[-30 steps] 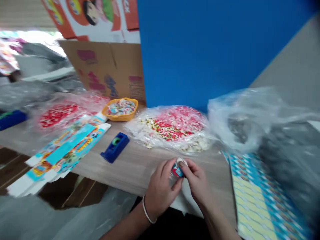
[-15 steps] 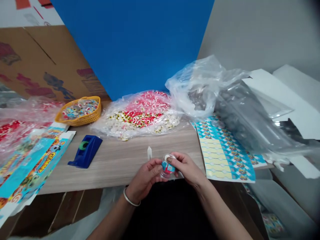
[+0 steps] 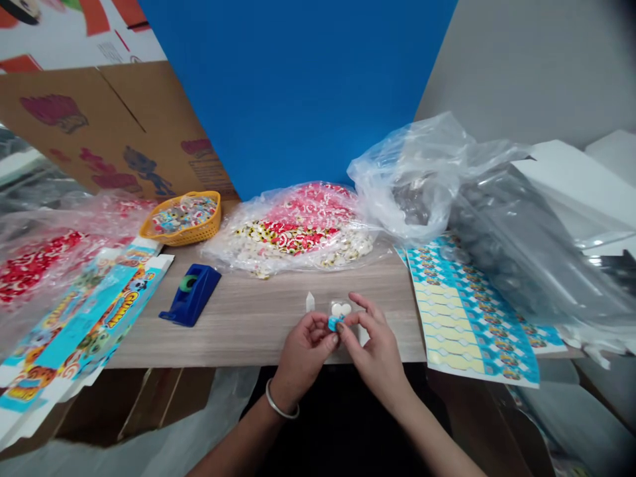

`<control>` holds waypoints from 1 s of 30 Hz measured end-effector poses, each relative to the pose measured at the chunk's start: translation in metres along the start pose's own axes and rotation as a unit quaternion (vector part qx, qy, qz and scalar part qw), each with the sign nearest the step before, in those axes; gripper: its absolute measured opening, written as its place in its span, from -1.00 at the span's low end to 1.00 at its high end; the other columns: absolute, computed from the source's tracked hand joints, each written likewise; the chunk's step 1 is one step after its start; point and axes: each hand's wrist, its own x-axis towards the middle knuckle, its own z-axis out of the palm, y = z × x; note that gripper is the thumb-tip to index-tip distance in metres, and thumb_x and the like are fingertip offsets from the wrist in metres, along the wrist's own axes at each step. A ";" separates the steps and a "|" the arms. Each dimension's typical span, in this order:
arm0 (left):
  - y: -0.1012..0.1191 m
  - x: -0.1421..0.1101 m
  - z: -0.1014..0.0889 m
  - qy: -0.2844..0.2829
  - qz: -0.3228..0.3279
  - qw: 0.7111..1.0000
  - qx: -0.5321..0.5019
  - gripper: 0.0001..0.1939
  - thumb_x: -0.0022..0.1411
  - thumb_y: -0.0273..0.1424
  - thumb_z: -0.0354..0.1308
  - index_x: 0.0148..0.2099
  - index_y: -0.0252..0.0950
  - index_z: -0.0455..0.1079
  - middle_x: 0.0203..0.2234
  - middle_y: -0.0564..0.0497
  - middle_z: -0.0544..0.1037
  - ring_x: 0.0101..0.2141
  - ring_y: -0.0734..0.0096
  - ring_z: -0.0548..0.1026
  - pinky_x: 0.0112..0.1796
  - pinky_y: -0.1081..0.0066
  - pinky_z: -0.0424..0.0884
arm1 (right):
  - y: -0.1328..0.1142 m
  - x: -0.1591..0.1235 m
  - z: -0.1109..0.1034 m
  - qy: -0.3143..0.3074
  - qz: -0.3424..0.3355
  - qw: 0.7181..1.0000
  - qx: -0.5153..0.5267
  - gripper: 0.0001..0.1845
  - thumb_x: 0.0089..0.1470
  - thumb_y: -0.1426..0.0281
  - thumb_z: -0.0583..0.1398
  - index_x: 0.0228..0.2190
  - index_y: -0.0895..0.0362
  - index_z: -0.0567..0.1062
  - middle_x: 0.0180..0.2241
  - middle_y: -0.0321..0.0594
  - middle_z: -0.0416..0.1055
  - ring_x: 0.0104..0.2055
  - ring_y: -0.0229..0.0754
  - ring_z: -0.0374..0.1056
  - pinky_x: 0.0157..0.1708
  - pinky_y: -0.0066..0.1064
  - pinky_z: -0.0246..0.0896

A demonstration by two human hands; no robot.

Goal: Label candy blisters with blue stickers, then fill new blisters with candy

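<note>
Just above the table's front edge, both my hands hold a small clear plastic container [image 3: 340, 309] with a blue label round its lower part. Two white round pieces show through its clear upper part. My left hand [image 3: 304, 354] has its fingers curled against the container's left side, thumb along the bottom. My right hand [image 3: 375, 344] pinches the label side between thumb and index finger, with another finger raised. A white pointed paper strip [image 3: 310, 302] lies on the table behind my left hand. Part of the container is hidden by my fingers.
A blue tape dispenser [image 3: 191, 296] stands left. Behind are a yellow basket [image 3: 209, 230] of small packs and a clear bag of gummy-like pieces [image 3: 298, 232]. Sticker sheets [image 3: 452, 331] lie right, beneath bags of clear plastic parts [image 3: 521, 245]. Printed cardboard [image 3: 84, 324] lies far left.
The container has been turned in my hands, so the white pieces now face up. My right thumb has moved down from its top to the label. The whole view has shifted slightly.
</note>
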 end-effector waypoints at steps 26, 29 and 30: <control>-0.005 0.002 -0.011 0.009 0.046 0.999 -0.006 -0.85 0.14 -0.32 0.29 -0.23 -0.27 0.51 -0.37 0.04 0.59 -0.34 0.43 0.47 -0.25 0.45 0.38 | 0.002 -0.006 0.023 -0.025 0.009 0.994 0.104 -0.93 0.20 0.33 0.15 -0.31 0.06 0.41 -0.13 -0.10 0.39 -0.20 -0.13 0.43 -0.27 -0.33 0.42; -0.004 0.002 -0.010 0.015 0.050 0.999 -0.008 -0.86 0.15 -0.32 0.28 -0.25 -0.28 0.51 -0.39 0.04 0.59 -0.36 0.44 0.47 -0.27 0.46 0.38 | 0.003 -0.007 0.027 -0.001 0.066 0.984 0.164 -0.83 0.14 0.29 0.22 -0.24 0.04 0.35 -0.24 -0.16 0.44 -0.27 -0.14 0.47 -0.30 -0.32 0.44; -0.005 0.002 -0.009 0.019 0.052 0.998 -0.010 -0.86 0.16 -0.32 0.28 -0.26 -0.28 0.51 -0.39 0.04 0.59 -0.37 0.45 0.48 -0.27 0.47 0.39 | 0.003 -0.007 0.028 0.009 0.084 0.979 0.186 -0.77 0.12 0.28 0.24 -0.22 0.04 0.32 -0.27 -0.19 0.45 -0.28 -0.15 0.48 -0.31 -0.33 0.45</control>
